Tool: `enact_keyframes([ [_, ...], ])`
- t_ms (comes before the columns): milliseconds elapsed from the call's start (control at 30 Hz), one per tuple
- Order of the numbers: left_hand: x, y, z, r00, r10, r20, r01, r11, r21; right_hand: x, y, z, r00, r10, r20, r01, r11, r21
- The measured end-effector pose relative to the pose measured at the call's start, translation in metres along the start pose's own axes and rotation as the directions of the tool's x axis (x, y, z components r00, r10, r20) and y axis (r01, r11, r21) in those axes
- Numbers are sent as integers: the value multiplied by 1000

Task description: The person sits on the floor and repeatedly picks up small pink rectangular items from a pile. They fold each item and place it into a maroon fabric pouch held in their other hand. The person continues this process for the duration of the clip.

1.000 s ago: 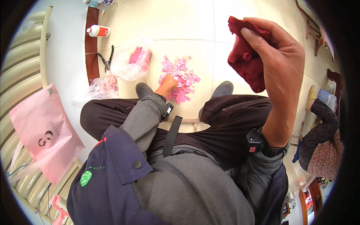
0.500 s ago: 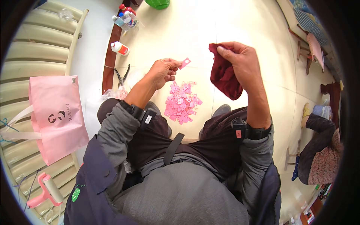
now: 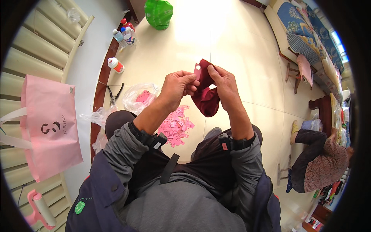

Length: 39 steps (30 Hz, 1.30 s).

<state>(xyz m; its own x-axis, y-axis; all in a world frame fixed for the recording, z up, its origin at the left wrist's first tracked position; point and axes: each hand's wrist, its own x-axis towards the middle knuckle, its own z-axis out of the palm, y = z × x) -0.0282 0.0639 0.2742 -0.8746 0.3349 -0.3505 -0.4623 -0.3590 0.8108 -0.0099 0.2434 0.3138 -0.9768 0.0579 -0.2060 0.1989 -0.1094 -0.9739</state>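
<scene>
My left hand (image 3: 174,88) pinches a small pink card tag (image 3: 197,71) with a round hole near its top end. Right beside it, my right hand (image 3: 227,87) grips a dark red piece of cloth (image 3: 205,105) by its upper edge, thumb on top, and the rest hangs down. The tag is held up against the cloth's left upper edge; whether they touch I cannot tell. A heap of similar pink tags (image 3: 177,129) lies on the floor below, between my feet. More tags show in a clear plastic bag (image 3: 133,94) left of my left forearm.
Black-handled pliers (image 3: 114,96) and a white bottle (image 3: 116,65) are by the left wall, with several drink bottles (image 3: 125,35) and a green bag (image 3: 159,15) farther off. A pink bag (image 3: 52,127) and lint roller (image 3: 39,208) are far left. Another person (image 3: 320,160) sits at right.
My hands have come together: the left moved slightly right with the tag, the right moved left with the cloth. The view has shifted, showing more of the plastic bag and green bag.
</scene>
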Motion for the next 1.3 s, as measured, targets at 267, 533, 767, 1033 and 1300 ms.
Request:
enact_keyframes([
  [267, -2, 2, 17, 995, 98, -19, -97, 992, 80, 15, 6, 11, 999, -23, -45, 28, 995, 95],
  [533, 8, 10, 30, 967, 247, -56, -242, 967, 85, 14, -6, 0, 982, -30, -187, 70, 975, 213],
  [767, 7, 5, 35, 969, 128, 211, -159, 977, 139, 9, -9, -3, 970, 4, -242, 62, 963, 263],
  [1033, -1, 11, 34, 969, 216, 118, -232, 962, 146, 4, -14, 9, 972, -41, -232, 102, 961, 257],
  [1300, -10, 6, 36, 960, 260, 109, -278, 934, 223, 0, -16, 9, 982, -63, -180, 70, 997, 31],
])
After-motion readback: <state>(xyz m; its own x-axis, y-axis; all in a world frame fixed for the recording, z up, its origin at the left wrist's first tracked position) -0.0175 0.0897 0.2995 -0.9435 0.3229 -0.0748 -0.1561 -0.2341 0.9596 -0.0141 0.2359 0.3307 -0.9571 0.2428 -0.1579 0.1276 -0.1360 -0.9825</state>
